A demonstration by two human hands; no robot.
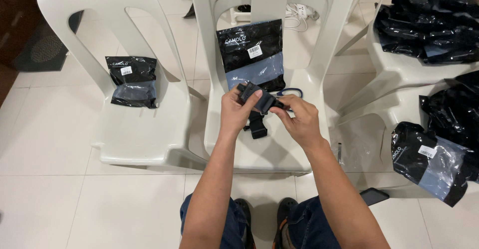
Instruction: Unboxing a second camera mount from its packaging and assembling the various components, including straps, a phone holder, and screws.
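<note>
Flat black plastic pouch with a grey-blue lower panel and small white label (132,81), lying on the left chair seat. A larger matching pouch (252,54) leans against the middle chair's back. Far right, a heap of similar black pouches (429,22); near right, one more labelled pouch (431,162).

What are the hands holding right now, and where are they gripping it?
Both hands hold a black strap piece: left hand grips its upper left end, right hand pinches its right end.
</note>
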